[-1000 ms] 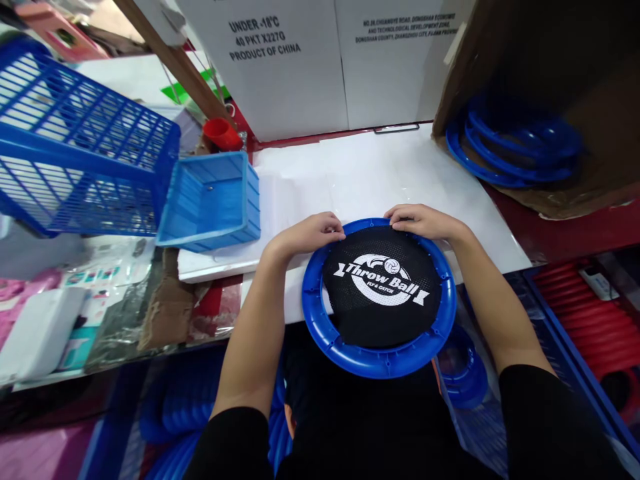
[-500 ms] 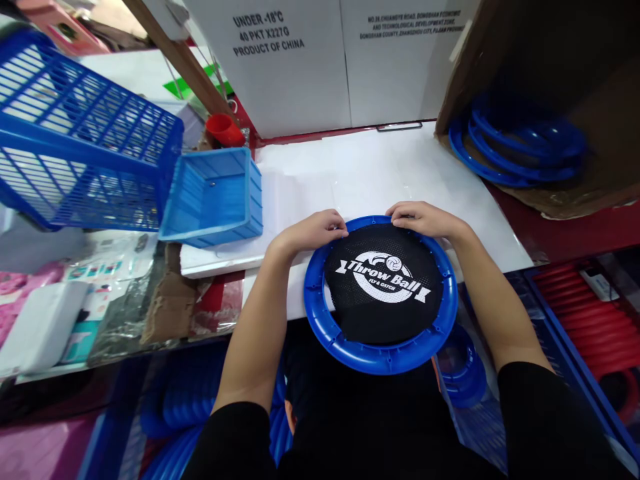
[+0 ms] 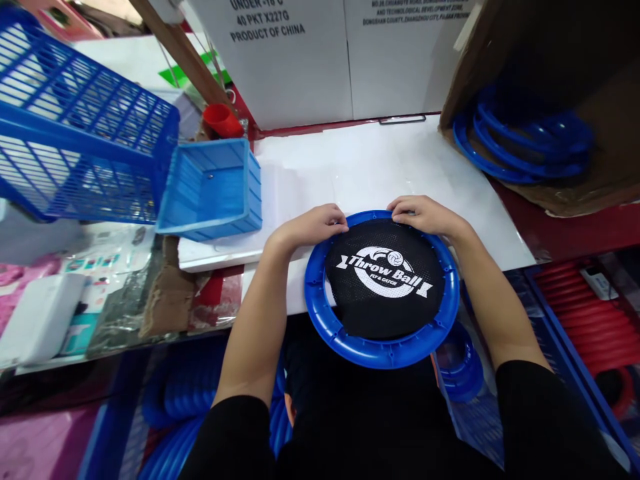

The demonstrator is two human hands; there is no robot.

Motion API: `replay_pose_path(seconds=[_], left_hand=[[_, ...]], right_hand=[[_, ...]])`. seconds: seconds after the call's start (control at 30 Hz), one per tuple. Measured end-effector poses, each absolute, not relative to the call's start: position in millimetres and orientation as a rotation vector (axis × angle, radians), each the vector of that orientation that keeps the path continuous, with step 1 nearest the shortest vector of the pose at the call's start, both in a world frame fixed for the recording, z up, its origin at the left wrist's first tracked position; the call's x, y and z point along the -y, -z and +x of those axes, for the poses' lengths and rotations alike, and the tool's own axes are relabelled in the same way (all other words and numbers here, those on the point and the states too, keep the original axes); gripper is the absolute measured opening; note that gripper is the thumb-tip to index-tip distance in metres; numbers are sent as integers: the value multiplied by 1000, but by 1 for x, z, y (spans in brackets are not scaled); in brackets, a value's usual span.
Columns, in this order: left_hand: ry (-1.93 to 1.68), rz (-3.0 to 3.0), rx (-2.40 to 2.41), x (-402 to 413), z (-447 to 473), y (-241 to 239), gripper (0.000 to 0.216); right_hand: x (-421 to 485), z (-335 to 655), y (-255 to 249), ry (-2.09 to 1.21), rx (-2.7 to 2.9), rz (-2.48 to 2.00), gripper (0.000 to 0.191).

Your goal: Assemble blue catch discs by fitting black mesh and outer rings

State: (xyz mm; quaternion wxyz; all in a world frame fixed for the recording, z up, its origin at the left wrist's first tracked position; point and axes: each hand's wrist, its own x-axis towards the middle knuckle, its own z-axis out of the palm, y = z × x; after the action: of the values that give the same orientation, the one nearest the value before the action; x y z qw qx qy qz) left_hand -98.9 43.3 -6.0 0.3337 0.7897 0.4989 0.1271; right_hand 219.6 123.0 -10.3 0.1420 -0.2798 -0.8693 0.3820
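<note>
A blue plastic ring (image 3: 383,355) lies partly on the table's front edge, its near side over my lap. Across it is a round black mesh (image 3: 380,317) with white "Throw Ball" lettering. At the mesh's left side, a crescent gap shows between cloth and ring. My left hand (image 3: 323,223) is closed at the far left of the ring, fingertips pinching the mesh edge. Farther right, my right hand (image 3: 423,215) pinches the mesh edge at the far rim, fingers curled. The fingertips' undersides are hidden.
A light-blue bin (image 3: 213,190) stands on the white board, beside a blue basket (image 3: 100,157) and a red cup (image 3: 223,121). More blue rings (image 3: 525,143) lie in a carton at right. Red rings (image 3: 583,317) fill a low crate. White cartons (image 3: 295,73) stand behind.
The view has tilted slightly, so most things appear a little higher. Both hands keep nearly the same place on the ring and mesh.
</note>
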Motion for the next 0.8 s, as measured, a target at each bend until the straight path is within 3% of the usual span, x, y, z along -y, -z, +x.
replay_pose_path(seconds=[0.27,0.47,0.8], left_hand=[[-697,2192,-1378,-24,-65,-7,18],[-457,2367,-1259,-20,-51,6,25],[-386,2403,-1243,-18,-48,0,24]], right_hand=[[-111,218,1,-1109,2348,-752,24],[-107,210,15,-1024,2586,-576,30],[-103,208,16,-917,2688,-529,29]])
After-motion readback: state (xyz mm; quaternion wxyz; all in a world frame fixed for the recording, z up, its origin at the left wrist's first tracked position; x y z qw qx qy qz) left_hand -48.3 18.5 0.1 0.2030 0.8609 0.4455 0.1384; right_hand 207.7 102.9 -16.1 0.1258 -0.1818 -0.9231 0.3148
